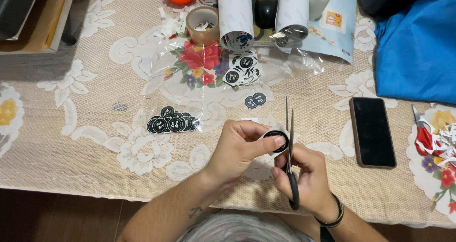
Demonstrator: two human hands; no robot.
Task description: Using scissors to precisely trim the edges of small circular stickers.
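Both hands meet low in the middle of the view, above the near edge of the desk (71,156). Left hand (235,149) pinches a round black sticker (277,141) with a white paper border between thumb and fingers, holding it up roughly flat towards the camera. Right hand (308,180) grips a pair of scissors (289,147) by the dark handles, fingers closed through the loops. The scissors' long axis runs almost straight away from the person, with the tips pointing to the far side of the desk; the blades are slightly parted and meet the sticker's right edge.

A pile of finished round stickers (172,123) lies to the left on the lace cloth, two more (255,100) sit just beyond the scissor tips, and another heap (241,70) rests on clear plastic further back. A dark phone (373,131) lies face up to the right, its long side running away from the person. A tape roll (203,25) and rolled sheets (236,16) stand at the far edge.
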